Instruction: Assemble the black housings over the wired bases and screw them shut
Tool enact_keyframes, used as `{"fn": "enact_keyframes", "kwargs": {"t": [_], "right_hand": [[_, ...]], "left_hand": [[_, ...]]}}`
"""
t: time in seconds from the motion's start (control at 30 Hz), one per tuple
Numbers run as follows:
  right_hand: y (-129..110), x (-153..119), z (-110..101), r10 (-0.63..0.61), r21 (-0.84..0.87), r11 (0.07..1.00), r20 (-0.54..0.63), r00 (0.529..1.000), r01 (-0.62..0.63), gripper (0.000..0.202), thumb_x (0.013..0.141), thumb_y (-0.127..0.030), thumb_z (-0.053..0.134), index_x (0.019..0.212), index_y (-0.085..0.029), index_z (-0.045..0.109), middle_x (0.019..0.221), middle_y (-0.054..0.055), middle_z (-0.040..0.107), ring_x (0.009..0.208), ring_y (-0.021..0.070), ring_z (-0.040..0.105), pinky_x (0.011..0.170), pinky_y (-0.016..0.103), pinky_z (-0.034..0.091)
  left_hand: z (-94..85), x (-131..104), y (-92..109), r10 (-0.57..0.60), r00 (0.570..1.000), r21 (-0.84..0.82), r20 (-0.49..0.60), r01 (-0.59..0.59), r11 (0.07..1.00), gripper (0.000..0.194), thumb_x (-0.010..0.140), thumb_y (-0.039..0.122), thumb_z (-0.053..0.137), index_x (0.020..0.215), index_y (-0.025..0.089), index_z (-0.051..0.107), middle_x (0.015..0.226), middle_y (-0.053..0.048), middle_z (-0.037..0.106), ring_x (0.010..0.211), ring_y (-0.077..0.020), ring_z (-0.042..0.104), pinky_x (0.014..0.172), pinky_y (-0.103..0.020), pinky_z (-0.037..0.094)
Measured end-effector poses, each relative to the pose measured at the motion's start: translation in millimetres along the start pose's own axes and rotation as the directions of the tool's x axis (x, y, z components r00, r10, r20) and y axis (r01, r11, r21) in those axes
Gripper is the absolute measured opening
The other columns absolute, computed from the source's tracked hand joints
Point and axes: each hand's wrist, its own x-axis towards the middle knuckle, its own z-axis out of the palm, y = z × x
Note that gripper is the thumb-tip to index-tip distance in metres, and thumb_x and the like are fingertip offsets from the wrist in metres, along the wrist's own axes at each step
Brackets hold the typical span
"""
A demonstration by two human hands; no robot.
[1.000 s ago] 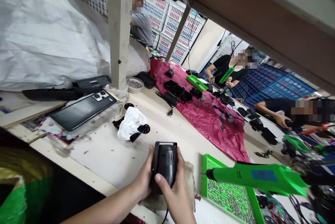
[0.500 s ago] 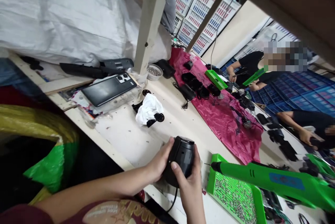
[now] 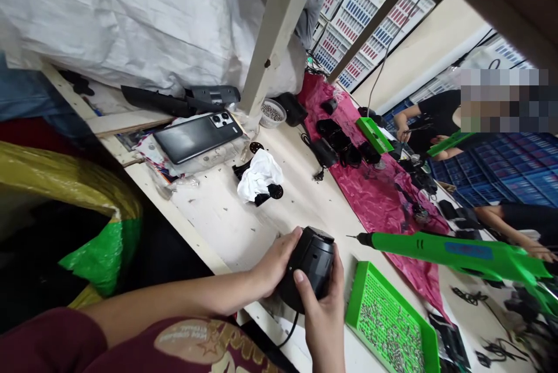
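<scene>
Both of my hands grip a black, rounded device (image 3: 311, 265) with a cable running down from its base, at the lower middle of the view. My left hand (image 3: 275, 265) holds its left side; my right hand (image 3: 325, 297) wraps its right side, thumb across the front. Just right of the device, a green electric screwdriver (image 3: 436, 248) points its thin bit toward it without touching. Below the screwdriver is a green tray (image 3: 357, 297) of small metal screws. A crumpled white cloth (image 3: 260, 175) lies over black parts beyond my hands.
A black phone (image 3: 192, 139) lies on a bag at the left, near a bowl of screws (image 3: 272, 113). A pale post (image 3: 279, 30) rises from the table. Pink plastic sheeting (image 3: 370, 204) carries black parts. Two people work at the right.
The view has shifted, so the table things appear farther right. The screwdriver sits higher relative to the screw tray. Both hands still hold the black device.
</scene>
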Motion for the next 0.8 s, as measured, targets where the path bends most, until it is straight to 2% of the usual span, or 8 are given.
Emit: {"fn": "enact_keyframes", "kwargs": {"t": [0.1, 0.3, 0.43, 0.6, 0.8], "right_hand": [[-3.2, -0.8, -1.2, 0.062, 0.056, 0.996, 0.043, 0.997, -0.064, 0.091, 0.069, -0.050, 0.071, 0.146, -0.028, 0.029, 0.146, 0.011, 0.042, 0.133, 0.0327, 0.042, 0.108, 0.055, 0.034], [-19.8, -8.5, 9.1, 0.073, 0.111, 0.991, -0.028, 0.997, -0.069, 0.089, 0.071, -0.053, 0.069, 0.146, -0.025, 0.029, 0.148, 0.013, 0.040, 0.135, 0.0333, 0.038, 0.110, 0.057, 0.030], [-12.0, -7.4, 6.8, 0.078, 0.104, 0.992, -0.028, 0.997, -0.075, 0.091, 0.070, -0.053, 0.069, 0.147, -0.025, 0.029, 0.147, 0.012, 0.041, 0.134, 0.0337, 0.039, 0.109, 0.057, 0.030], [2.9, -4.4, -1.5, 0.093, 0.102, 0.990, 0.026, 0.995, -0.095, 0.091, 0.070, -0.053, 0.069, 0.147, -0.025, 0.029, 0.146, 0.013, 0.042, 0.133, 0.0337, 0.042, 0.106, 0.054, 0.036], [-8.8, -11.7, 7.1, 0.050, 0.084, 0.995, -0.064, 0.997, -0.044, 0.086, 0.075, -0.053, 0.066, 0.147, -0.025, 0.028, 0.148, 0.012, 0.040, 0.135, 0.0319, 0.039, 0.109, 0.055, 0.031]], "left_hand": [[0.8, -0.5, 0.2, 0.006, 1.000, 0.009, -0.008, -0.006, 1.000, 0.060, 0.085, 0.068, 0.042, 0.091, 0.014, 0.067, 0.094, -0.007, 0.070, 0.094, -0.0251, 0.059, 0.083, -0.035, 0.044], [2.2, -2.3, -1.8, 0.024, 0.999, 0.025, -0.047, -0.023, 0.999, 0.058, 0.085, 0.068, 0.041, 0.091, 0.016, 0.065, 0.096, -0.007, 0.069, 0.096, -0.0253, 0.058, 0.086, -0.035, 0.042], [2.4, -0.8, -1.2, 0.013, 0.999, 0.035, -0.035, -0.012, 0.999, 0.058, 0.085, 0.068, 0.041, 0.087, 0.015, 0.065, 0.086, -0.006, 0.067, 0.088, -0.0236, 0.058, 0.081, -0.035, 0.043], [3.7, -0.2, -0.6, 0.012, 1.000, 0.054, -0.022, -0.011, 0.998, 0.057, 0.085, 0.067, 0.042, 0.081, 0.014, 0.064, 0.076, -0.004, 0.063, 0.079, -0.0214, 0.055, 0.076, -0.034, 0.043], [3.6, -4.2, 0.1, 0.063, 0.997, 0.068, -0.035, -0.061, 0.996, 0.054, 0.084, 0.067, 0.044, 0.081, 0.017, 0.064, 0.079, -0.003, 0.064, 0.083, -0.0220, 0.055, 0.082, -0.033, 0.041]]}}
